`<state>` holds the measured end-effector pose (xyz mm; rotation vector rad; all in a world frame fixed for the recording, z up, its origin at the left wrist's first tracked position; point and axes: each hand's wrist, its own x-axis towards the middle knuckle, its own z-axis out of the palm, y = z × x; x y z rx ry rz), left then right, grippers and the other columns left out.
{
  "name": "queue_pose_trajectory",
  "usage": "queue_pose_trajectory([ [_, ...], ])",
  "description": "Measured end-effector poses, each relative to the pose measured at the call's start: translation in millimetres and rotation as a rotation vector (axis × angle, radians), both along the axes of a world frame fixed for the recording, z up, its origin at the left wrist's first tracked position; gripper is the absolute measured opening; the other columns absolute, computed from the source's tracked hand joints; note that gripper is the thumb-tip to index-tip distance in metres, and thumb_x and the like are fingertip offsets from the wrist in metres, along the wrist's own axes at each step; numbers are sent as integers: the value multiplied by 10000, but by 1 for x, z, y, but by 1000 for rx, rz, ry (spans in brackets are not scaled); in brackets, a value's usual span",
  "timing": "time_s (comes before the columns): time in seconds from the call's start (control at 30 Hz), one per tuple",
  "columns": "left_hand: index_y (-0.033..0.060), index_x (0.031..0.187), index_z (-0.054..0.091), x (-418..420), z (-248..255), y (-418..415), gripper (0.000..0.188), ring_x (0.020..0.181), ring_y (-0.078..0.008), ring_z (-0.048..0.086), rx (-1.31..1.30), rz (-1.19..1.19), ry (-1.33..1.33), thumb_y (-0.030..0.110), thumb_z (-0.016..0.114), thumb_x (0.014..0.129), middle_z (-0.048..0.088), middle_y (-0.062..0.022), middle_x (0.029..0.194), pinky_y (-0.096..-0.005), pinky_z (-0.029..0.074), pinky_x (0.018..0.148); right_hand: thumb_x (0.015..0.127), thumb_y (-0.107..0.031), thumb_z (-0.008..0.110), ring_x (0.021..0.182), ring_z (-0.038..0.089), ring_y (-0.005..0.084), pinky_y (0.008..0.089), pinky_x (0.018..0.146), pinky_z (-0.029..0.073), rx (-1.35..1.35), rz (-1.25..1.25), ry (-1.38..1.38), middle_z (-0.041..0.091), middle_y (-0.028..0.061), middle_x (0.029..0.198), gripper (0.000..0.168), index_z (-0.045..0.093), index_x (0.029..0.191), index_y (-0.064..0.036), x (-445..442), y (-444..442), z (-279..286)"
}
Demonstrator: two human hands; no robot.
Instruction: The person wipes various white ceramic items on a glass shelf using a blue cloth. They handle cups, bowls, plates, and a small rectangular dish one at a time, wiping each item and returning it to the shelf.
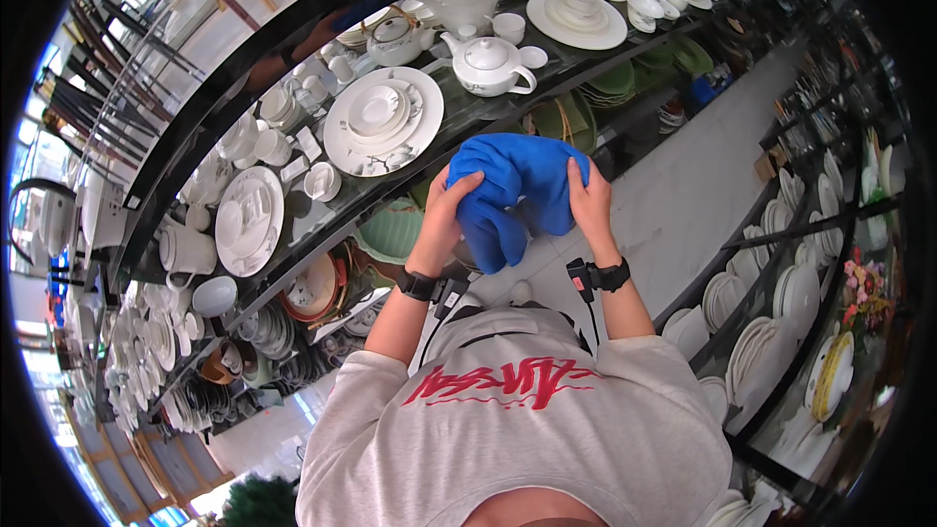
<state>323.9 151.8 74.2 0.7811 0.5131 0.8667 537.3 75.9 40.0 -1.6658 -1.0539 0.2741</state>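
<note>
A crumpled blue cloth (490, 197) hangs between my two hands, in front of my chest and over the aisle. My left hand (446, 208) grips its left end, the thumb on top. At the cloth's right end, my right hand (589, 194) holds it with the thumb up and the other fingers partly hidden. Beyond the cloth, a white porcelain teapot (487, 66) stands on a dark glass shelf (439, 77). To its left lies a large round plate (337, 128) with smaller plates and a bowl stacked on it.
More crockery lines the shelf: an oval plate (249, 252), a white jug (187, 249) and a plate stack (553, 22). Green dishes (392, 230) sit on the level below. Across the tiled aisle (659, 183), racks hold upright white plates (798, 296). Chopsticks or similar sticks stand at the upper left.
</note>
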Motion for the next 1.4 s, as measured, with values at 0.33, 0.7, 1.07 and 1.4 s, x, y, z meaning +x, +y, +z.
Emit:
queue_pose_trajectory([
  [0.33,18,1224,487,25,-28,-3,419,980,-135,578,1,-61,89,145,669,868,591,-66,1102,-281,470,866,858,-215,663,749,666,254,337,677,501,11,371,132,663,168,841,293,598,1029,14,-49,-13,32],
  [0.7,7,1094,562,40,-24,33,336,799,-140,614,-27,200,162,-42,616,766,625,-51,929,-258,512,719,843,-286,683,704,634,153,305,651,494,-146,661,29,645,139,764,343,625,980,23,33,46,32],
  [1.07,-22,1147,533,152,-53,57,384,851,-185,626,-160,290,323,58,617,780,627,-88,991,-307,514,780,938,-258,562,720,645,116,230,590,499,-153,162,434,681,78,848,260,600,1050,-27,387,176,-32],
  [1.4,-21,1165,534,175,-45,51,389,881,-186,624,-250,418,332,63,633,798,626,-91,1015,-303,515,784,951,-384,512,806,672,200,273,625,522,-140,39,896,679,159,1004,450,512,1149,20,486,311,-40],
])
